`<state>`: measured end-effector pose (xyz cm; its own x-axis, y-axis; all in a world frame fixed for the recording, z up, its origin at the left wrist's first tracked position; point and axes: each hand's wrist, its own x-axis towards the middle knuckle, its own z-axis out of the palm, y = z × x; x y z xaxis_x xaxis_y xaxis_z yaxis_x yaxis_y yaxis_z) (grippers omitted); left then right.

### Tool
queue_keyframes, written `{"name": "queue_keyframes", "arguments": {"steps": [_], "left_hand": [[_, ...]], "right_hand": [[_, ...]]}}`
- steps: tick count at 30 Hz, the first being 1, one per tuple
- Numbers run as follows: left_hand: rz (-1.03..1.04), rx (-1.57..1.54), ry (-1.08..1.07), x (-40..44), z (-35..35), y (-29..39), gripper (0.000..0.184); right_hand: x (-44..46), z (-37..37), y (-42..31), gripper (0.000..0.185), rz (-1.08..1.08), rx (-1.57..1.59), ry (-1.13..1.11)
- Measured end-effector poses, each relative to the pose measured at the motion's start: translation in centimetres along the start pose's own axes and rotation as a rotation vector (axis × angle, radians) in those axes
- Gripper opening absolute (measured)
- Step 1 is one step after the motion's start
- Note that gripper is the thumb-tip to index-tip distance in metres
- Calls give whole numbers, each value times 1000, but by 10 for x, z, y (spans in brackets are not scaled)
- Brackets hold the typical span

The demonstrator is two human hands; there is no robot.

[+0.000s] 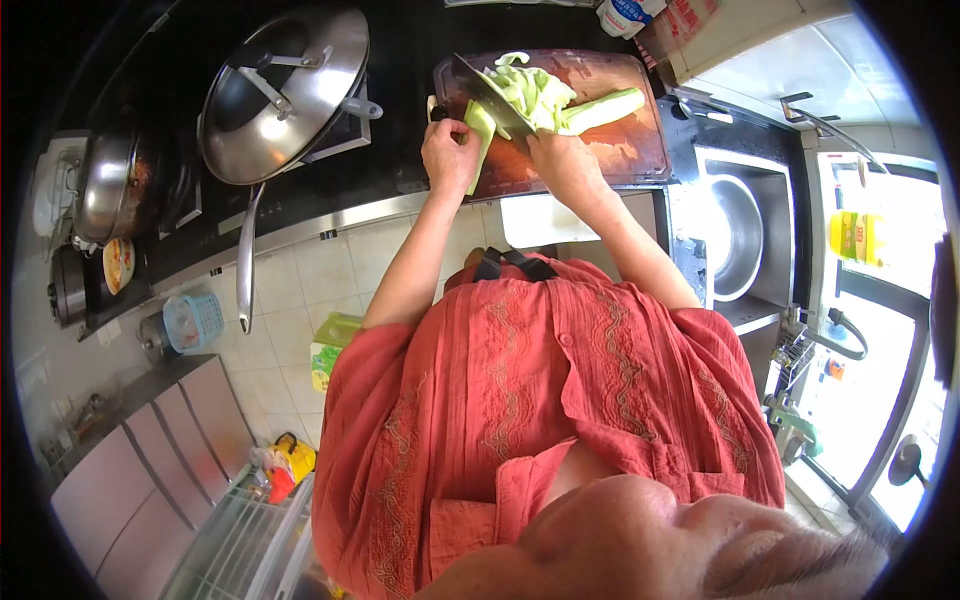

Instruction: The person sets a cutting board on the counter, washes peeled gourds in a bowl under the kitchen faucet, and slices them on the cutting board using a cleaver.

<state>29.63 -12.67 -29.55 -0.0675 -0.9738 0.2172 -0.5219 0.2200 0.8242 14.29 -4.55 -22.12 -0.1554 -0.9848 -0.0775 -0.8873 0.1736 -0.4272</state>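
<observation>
A brown cutting board (pixel 625 150) lies on the dark counter. On it, pale green sliced pieces (pixel 535 93) are heaped behind the blade of a dark knife (pixel 485 95). My right hand (pixel 565 165) is closed at the knife's near end, its grip partly hidden. A long green vegetable piece (pixel 483 140) lies at the board's left side, and my left hand (pixel 450 155) grips its edge with bent fingers. Another pale green length (pixel 605 110) rests to the right of the heap.
Left of the board, a lidded steel pan (pixel 225 125) sits on the stove with its long handle (pixel 248 260) over the counter edge. A steel pot (pixel 110 190) stands farther left. To the right is a sink with a round metal basin (pixel 738 238).
</observation>
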Motion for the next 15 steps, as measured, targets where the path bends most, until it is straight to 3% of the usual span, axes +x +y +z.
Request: {"name": "queue_keyframes", "arguments": {"steps": [5,8,12,15], "left_hand": [[24,-21,12,2,6,-2,11],[13,3,-8,0,3,0,12],[42,-4,12,-1,8,-2,12],[54,8,19,-2,6,-3,12]], "right_hand": [[6,5,5,33,-52,-89,-120],[-9,-25,-9,33,-40,-24,-62],[5,14,15,32,47,-7,-87],[9,8,24,32,-60,-76,-103]]}}
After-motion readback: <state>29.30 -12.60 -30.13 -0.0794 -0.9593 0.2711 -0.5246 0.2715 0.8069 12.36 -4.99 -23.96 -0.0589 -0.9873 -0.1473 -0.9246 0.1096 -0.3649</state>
